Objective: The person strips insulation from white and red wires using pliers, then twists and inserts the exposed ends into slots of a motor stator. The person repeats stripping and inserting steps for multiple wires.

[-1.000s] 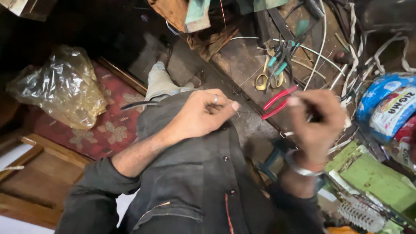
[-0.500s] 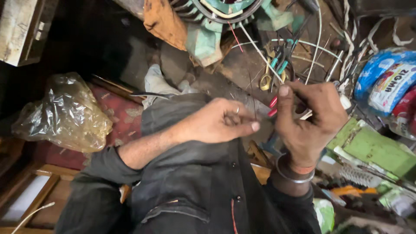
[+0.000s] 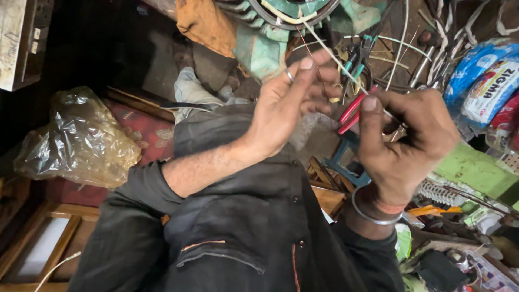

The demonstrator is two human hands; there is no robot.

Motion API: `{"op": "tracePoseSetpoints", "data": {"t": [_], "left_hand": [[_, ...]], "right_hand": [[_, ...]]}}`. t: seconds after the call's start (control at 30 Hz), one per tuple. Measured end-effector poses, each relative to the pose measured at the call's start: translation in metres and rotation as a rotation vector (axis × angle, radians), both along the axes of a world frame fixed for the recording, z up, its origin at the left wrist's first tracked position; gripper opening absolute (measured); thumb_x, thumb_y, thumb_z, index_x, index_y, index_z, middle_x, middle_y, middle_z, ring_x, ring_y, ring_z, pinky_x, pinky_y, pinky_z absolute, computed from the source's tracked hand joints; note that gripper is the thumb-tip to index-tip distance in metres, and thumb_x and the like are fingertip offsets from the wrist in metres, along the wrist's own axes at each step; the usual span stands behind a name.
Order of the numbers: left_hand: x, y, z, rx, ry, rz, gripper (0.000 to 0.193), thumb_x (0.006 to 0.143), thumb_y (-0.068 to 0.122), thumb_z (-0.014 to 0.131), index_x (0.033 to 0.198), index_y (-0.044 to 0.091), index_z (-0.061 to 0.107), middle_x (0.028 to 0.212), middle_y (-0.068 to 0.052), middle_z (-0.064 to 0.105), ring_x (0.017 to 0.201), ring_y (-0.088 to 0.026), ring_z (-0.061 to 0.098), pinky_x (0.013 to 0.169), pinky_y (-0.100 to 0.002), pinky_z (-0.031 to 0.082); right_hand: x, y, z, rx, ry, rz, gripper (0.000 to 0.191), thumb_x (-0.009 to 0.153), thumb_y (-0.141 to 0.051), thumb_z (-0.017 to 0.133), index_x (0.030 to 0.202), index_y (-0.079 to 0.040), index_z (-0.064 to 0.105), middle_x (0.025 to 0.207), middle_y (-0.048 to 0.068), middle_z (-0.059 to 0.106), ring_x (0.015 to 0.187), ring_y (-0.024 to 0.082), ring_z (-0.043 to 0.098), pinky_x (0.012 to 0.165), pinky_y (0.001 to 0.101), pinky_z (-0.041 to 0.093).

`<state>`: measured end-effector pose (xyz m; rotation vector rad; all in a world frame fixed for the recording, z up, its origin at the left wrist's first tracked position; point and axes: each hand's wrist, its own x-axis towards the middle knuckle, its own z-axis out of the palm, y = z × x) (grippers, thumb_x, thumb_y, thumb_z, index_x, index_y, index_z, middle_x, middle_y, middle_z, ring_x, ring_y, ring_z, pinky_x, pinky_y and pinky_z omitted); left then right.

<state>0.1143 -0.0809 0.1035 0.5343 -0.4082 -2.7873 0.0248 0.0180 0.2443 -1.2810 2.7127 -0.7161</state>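
Observation:
My left hand (image 3: 292,103), with a ring on one finger, is raised in front of a green motor stator (image 3: 265,48). Its fingers are curled around a thin reddish wire (image 3: 305,43) that leads up to the stator. My right hand (image 3: 405,140), a metal bangle on its wrist, grips red-handled pliers (image 3: 351,113). It also pinches a thin white sleeved wire (image 3: 335,59) that runs up to the stator winding. The two hands are close together, almost touching. The pliers' jaws are hidden inside my right fist.
An orange cloth (image 3: 200,21) lies by the stator. A crumpled clear plastic bag (image 3: 81,140) sits at the left on a red patterned mat. Teal-handled tools (image 3: 357,59), loose white wires, a blue-and-white packet (image 3: 486,81) and a green board (image 3: 476,173) crowd the right. A wooden frame (image 3: 32,249) is at lower left.
Both hands have risen toward the stator, which has come further into view. My left hand has moved up and right, close to my right hand, with its index finger now stretched out.

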Motion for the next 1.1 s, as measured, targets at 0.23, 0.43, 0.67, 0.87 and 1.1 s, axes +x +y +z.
{"op": "tracePoseSetpoints", "data": {"t": [0.23, 0.43, 0.67, 0.87, 1.1], "left_hand": [[-0.006, -0.004, -0.001, 0.018, -0.010, 0.011, 0.052, 0.114, 0.033, 0.047, 0.153, -0.002, 0.047, 0.145, -0.016, 0.062, 0.123, -0.023, 0.068, 0.088, -0.032, 0.060], [-0.007, -0.004, 0.000, -0.008, -0.031, 0.033, 0.053, 0.114, 0.033, 0.050, 0.153, -0.002, 0.047, 0.146, -0.017, 0.063, 0.125, -0.023, 0.067, 0.086, -0.031, 0.060], [-0.010, -0.002, 0.003, 0.024, -0.052, 0.072, 0.056, 0.114, 0.034, 0.050, 0.156, -0.002, 0.045, 0.145, -0.017, 0.063, 0.129, -0.025, 0.066, 0.087, -0.030, 0.059], [-0.012, 0.001, 0.005, 0.081, 0.005, 0.119, 0.058, 0.116, 0.035, 0.047, 0.161, -0.001, 0.039, 0.149, -0.017, 0.060, 0.135, -0.026, 0.063, 0.090, -0.030, 0.059], [-0.010, 0.000, 0.005, 0.100, -0.003, 0.125, 0.058, 0.117, 0.036, 0.043, 0.161, -0.001, 0.038, 0.149, -0.018, 0.060, 0.135, -0.027, 0.063, 0.088, -0.029, 0.058]], "right_hand": [[0.001, 0.001, 0.005, 0.014, -0.042, -0.034, 0.006, 0.102, -0.001, 0.080, 0.103, 0.001, 0.074, 0.085, 0.007, 0.062, 0.070, 0.013, 0.055, 0.064, 0.0242, 0.039], [-0.002, 0.001, 0.003, -0.022, -0.073, -0.073, 0.008, 0.099, -0.002, 0.082, 0.099, 0.000, 0.074, 0.082, 0.007, 0.059, 0.063, 0.012, 0.051, 0.058, 0.0253, 0.035], [-0.010, -0.004, -0.005, 0.015, -0.024, 0.024, 0.009, 0.106, -0.002, 0.081, 0.099, 0.000, 0.075, 0.080, 0.006, 0.060, 0.069, 0.014, 0.052, 0.063, 0.0265, 0.036], [-0.017, -0.006, -0.005, 0.001, -0.047, 0.092, 0.009, 0.105, 0.000, 0.077, 0.097, 0.000, 0.073, 0.081, 0.005, 0.062, 0.068, 0.011, 0.053, 0.064, 0.0240, 0.037], [-0.026, -0.003, -0.004, 0.038, -0.072, 0.078, 0.017, 0.107, -0.001, 0.081, 0.093, 0.002, 0.072, 0.076, 0.004, 0.058, 0.063, 0.010, 0.049, 0.059, 0.0239, 0.033]]}}
